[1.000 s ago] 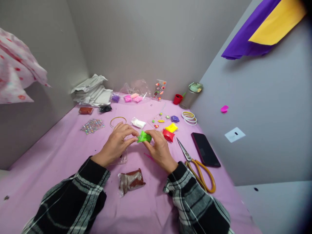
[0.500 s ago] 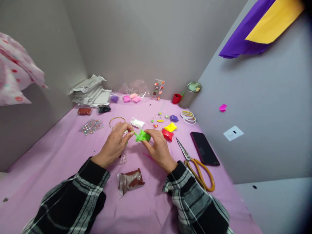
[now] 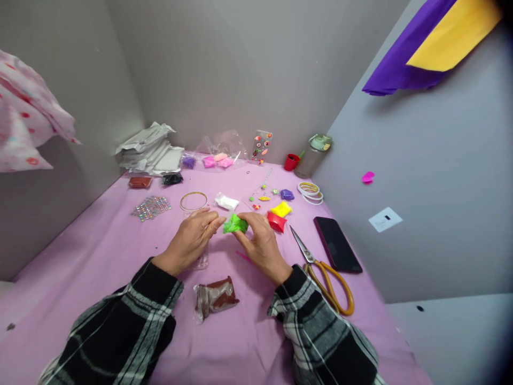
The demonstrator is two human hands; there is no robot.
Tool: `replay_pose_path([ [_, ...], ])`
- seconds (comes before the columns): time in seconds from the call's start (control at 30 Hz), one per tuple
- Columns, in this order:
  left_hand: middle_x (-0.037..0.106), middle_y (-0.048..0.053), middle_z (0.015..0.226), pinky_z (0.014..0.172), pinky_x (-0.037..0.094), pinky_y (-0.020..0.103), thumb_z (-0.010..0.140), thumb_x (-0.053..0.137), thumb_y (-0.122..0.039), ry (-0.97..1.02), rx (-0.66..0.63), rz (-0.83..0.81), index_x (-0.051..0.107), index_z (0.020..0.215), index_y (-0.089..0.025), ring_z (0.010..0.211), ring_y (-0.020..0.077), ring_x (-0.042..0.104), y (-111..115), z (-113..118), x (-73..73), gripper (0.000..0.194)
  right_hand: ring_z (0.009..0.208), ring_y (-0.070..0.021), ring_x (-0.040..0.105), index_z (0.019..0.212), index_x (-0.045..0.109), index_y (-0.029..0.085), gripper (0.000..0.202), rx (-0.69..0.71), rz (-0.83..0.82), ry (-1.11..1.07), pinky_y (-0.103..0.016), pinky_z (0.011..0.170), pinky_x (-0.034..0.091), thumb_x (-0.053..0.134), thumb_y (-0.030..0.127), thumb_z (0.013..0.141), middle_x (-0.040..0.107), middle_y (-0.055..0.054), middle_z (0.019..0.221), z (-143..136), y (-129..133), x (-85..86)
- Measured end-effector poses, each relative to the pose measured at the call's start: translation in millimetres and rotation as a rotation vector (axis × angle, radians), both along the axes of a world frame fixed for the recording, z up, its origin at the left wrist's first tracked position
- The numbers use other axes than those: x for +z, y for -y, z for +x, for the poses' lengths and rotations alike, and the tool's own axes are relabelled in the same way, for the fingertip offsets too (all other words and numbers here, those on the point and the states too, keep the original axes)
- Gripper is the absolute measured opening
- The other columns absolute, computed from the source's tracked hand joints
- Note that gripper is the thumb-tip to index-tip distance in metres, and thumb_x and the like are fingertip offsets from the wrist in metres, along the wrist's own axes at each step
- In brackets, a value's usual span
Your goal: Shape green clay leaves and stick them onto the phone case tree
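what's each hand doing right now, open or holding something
Left hand: closed; whether it pinches anything can't be told.
Right hand: holding the green clay packet.

On the desk [image 3: 100,289], a phone [image 3: 337,245] lies by the right edge, scissors [image 3: 309,256] just left; a bottle [image 3: 311,160] stands near the far right corner.

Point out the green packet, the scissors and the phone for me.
Green packet [image 3: 235,224]: head view, on its crinkled middle, beside the right hand's fingertips.
Scissors [image 3: 348,303]: head view, on the outer curve of a tan handle.
Phone [image 3: 337,245]: head view, on the middle of its dark screen.
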State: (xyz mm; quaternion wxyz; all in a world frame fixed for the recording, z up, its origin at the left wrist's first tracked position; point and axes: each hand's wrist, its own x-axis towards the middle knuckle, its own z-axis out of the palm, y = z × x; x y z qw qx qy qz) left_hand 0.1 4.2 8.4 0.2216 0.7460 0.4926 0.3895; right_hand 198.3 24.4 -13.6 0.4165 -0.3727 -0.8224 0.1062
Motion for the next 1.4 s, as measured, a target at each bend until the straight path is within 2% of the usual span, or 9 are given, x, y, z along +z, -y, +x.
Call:
replay_pose_path([
  [0.33,0.065,0.001,0.092,0.082,0.042,0.030,0.096,0.055,-0.034,0.184,0.062,-0.069,0.062,0.093,-0.021,0.088,0.0192,0.061,2,1,5.4,0.014,0.100,-0.0271,0.064,0.115,0.061,0.019,0.026,-0.025,0.011,0.012,-0.045,0.092,0.048,0.066,0.017,0.089,0.072,-0.011,0.107,2,-1,-0.5],
  [0.6,0.062,0.001,0.086,0.078,0.042,0.031,0.099,0.046,-0.035,0.097,0.037,-0.077,0.060,0.090,-0.021,0.083,0.0192,0.060,1,1,4.4,0.022,0.102,-0.0270,0.064,0.116,0.061,0.019,0.028,-0.033,-0.060,-0.008,-0.044,0.091,0.049,0.067,0.017,0.089,0.071,-0.011,0.110,2,-2,-1.3],
  [0.73,0.057,0.000,0.079,0.074,0.040,0.032,0.101,0.040,-0.037,0.063,0.045,-0.073,0.054,0.082,-0.022,0.078,0.0195,0.056,1,1,1.9,0.028,0.103,-0.0253,0.064,0.115,0.062,0.020,0.028,0.002,-0.182,-0.044,-0.043,0.093,0.049,0.069,0.021,0.088,0.071,-0.011,0.113,1,-2,-2.8],
  [0.87,0.053,-0.001,0.074,0.073,0.039,0.033,0.100,0.043,-0.039,0.053,0.041,-0.064,0.050,0.074,-0.022,0.076,0.0206,0.053,1,1,-0.8,0.032,0.097,-0.0216,0.065,0.108,0.066,0.020,0.020,0.063,-0.339,-0.148,-0.038,0.090,0.051,0.067,0.023,0.088,0.071,-0.007,0.106,-2,0,4.5],
  [1.0,0.056,0.000,0.077,0.074,0.041,0.032,0.099,0.047,-0.037,0.100,0.056,-0.060,0.054,0.079,-0.022,0.077,0.0197,0.055,1,4,0.0,0.026,0.090,-0.0181,0.068,0.102,0.065,0.019,0.014,0.243,-0.552,-0.371,-0.034,0.084,0.055,0.063,0.025,0.090,0.072,-0.004,0.097,-1,-1,15.0],
  [1.07,0.059,0.000,0.083,0.077,0.043,0.031,0.099,0.048,-0.034,0.138,0.088,-0.046,0.055,0.085,-0.022,0.081,0.0191,0.056,0,4,1.9,0.019,0.087,-0.0175,0.069,0.104,0.063,0.019,0.015,0.274,-0.611,-0.451,-0.032,0.079,0.056,0.062,0.028,0.091,0.073,-0.005,0.097,3,-5,16.0],
  [1.17,0.061,0.001,0.089,0.082,0.045,0.031,0.095,0.054,-0.031,0.273,0.127,-0.023,0.058,0.090,-0.021,0.088,0.0187,0.059,0,4,4.8,0.012,0.090,-0.0188,0.069,0.110,0.063,0.020,0.022,0.120,-0.493,-0.369,-0.034,0.082,0.055,0.066,0.029,0.090,0.072,-0.006,0.101,12,-12,10.6],
  [1.27,0.066,0.002,0.092,0.083,0.048,0.031,0.088,0.066,-0.030,0.497,0.131,-0.073,0.066,0.088,-0.020,0.089,0.0192,0.061,-1,2,6.3,0.010,0.091,-0.0241,0.068,0.114,0.064,0.019,0.030,-0.106,-0.290,-0.043,-0.040,0.085,0.052,0.072,0.029,0.087,0.073,-0.009,0.101,22,-16,2.2],
  [1.4,0.072,0.003,0.095,0.085,0.049,0.032,0.089,0.067,-0.033,0.584,0.124,-0.154,0.074,0.096,-0.020,0.087,0.0193,0.065,-1,0,6.6,0.016,0.103,-0.0317,0.064,0.114,0.064,0.017,0.031,-0.233,-0.085,0.223,-0.048,0.092,0.047,0.074,0.027,0.087,0.071,-0.015,0.110,25,-15,-0.1],
])
